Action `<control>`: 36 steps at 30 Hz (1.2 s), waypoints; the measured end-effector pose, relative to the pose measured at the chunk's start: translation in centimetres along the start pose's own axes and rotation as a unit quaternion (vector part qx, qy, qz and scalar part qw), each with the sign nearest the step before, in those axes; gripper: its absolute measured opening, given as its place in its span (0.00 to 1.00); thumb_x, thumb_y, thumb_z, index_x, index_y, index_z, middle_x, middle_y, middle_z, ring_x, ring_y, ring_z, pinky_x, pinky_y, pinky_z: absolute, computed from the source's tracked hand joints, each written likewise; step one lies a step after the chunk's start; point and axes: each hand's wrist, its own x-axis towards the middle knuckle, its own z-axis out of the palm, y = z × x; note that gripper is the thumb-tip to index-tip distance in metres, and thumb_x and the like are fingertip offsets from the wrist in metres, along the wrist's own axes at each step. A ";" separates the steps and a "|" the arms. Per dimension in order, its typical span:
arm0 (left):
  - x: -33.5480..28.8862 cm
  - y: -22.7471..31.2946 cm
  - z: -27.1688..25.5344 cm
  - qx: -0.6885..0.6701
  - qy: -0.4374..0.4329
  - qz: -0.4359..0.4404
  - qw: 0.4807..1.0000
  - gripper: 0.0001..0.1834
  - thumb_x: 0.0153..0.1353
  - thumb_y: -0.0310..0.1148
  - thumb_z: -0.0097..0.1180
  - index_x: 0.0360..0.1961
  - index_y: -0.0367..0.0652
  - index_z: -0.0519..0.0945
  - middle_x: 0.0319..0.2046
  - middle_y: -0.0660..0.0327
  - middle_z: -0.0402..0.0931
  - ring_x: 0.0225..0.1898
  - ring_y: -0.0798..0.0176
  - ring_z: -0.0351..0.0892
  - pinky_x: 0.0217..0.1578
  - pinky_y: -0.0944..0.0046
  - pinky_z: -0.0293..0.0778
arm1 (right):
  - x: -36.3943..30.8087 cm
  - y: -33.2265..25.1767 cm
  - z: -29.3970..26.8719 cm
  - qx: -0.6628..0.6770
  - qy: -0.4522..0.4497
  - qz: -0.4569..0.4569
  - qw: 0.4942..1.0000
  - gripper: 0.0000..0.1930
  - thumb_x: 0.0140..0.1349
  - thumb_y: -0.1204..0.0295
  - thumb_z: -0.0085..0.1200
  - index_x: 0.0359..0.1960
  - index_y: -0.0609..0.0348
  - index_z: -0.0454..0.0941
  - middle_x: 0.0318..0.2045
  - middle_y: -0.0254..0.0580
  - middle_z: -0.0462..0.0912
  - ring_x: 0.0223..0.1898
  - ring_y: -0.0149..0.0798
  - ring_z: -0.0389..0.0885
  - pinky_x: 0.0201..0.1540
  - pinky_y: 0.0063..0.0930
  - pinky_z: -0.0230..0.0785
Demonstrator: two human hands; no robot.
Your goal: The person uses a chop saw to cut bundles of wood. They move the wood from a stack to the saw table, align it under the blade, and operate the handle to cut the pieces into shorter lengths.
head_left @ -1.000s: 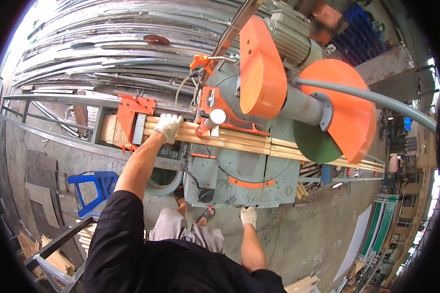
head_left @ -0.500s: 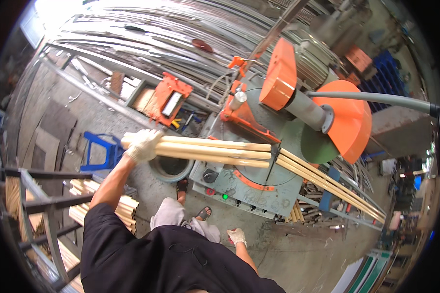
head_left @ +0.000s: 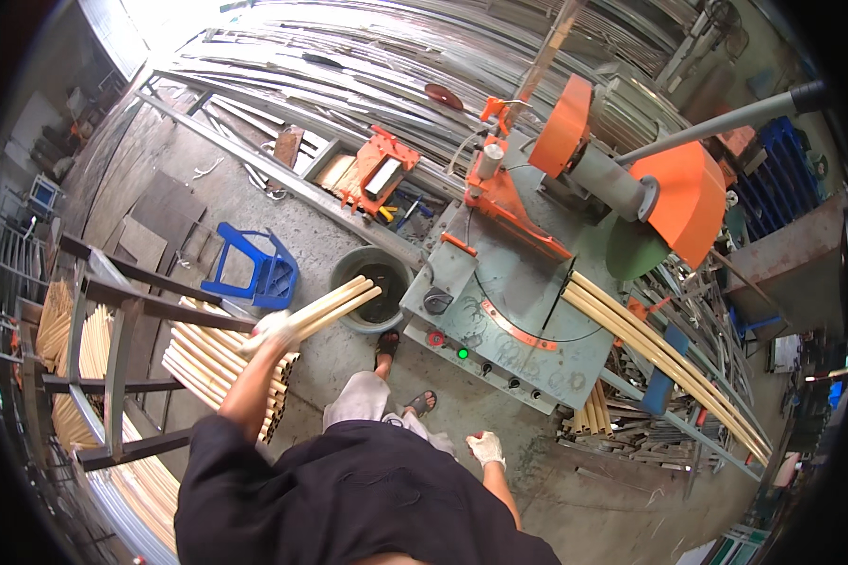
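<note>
My left hand [head_left: 271, 337], in a whitish work glove, is closed around a few pale yellow tubes [head_left: 334, 306]. It is above the near-left stack of similar tubes [head_left: 219, 363], and the free ends of the held ones reach over the grey bucket [head_left: 346, 322]. My right hand [head_left: 486, 448], also gloved, hangs low by my side with its fingers curled; something reddish shows at them, too small to make out. More pale yellow tubes [head_left: 664, 363] lie on the right side of the cutting saw's grey table [head_left: 528, 372] and run off to the right.
The saw's orange blade guard [head_left: 680, 202] and its grey handle [head_left: 716, 130] rise over the table. A blue plastic stool [head_left: 275, 281] stands left of the bucket. A dark metal frame [head_left: 115, 377] is beside the tube stack. Long metal bars [head_left: 349, 80] lie behind.
My left hand has carried the tubes away from the saw table, left and toward the stack. The view has shifted. The tubes on the saw's right remain there.
</note>
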 end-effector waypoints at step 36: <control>-5.0 -18.2 25.8 -0.567 0.123 -0.600 0.550 0.44 0.44 0.45 0.71 0.63 0.38 0.69 0.49 0.43 0.84 0.52 0.41 0.86 0.52 0.49 0.82 | 9.3 -18.2 -6.6 -0.069 -0.291 -0.045 0.953 0.12 0.65 0.69 0.57 0.40 0.67 0.85 0.28 0.44 0.87 0.26 0.34 0.86 0.27 0.28 0.78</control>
